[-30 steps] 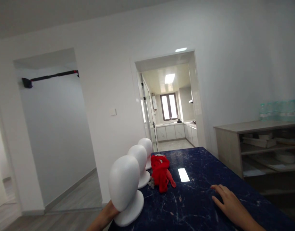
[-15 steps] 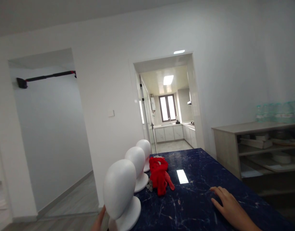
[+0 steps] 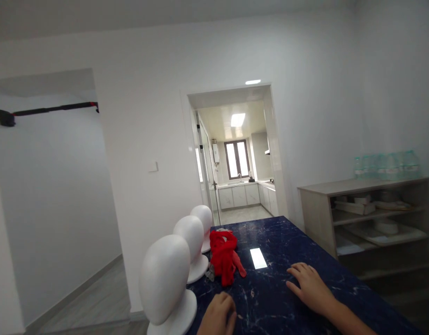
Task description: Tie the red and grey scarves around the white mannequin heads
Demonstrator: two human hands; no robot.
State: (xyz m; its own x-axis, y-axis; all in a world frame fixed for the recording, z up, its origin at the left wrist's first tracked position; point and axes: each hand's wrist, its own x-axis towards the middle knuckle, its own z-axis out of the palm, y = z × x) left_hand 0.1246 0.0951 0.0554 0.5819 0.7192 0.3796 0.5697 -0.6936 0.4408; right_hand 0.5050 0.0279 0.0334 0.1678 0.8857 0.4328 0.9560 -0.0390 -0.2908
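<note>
My left hand (image 3: 219, 314) is over the near part of the dark blue marbled table (image 3: 266, 298), just right of the nearest white foam head form (image 3: 165, 279). Its fingers bend loosely, the thumb stands off from them, and I see nothing in it. On the right side of the tabletop my right hand (image 3: 310, 286) rests palm down, fingers stretched out and holding nothing. Two more head forms, a middle one (image 3: 189, 232) and a far one (image 3: 202, 218), stand in a row behind the first. Beside them lies a crumpled pile of red cloth (image 3: 223, 256) with some grey cloth under it.
A wooden shelf unit (image 3: 315, 214) stands right of the table, with several clear bottles (image 3: 387, 165) on top and trays and boxes inside. Past the table's far end, a doorway opens into a kitchen (image 3: 238, 195). A black bar (image 3: 53, 109) spans the left opening.
My left hand has come from the left, behind the nearest head form, to its right side over the table. The view has turned slightly to the right. Head forms and cloth stay put.
</note>
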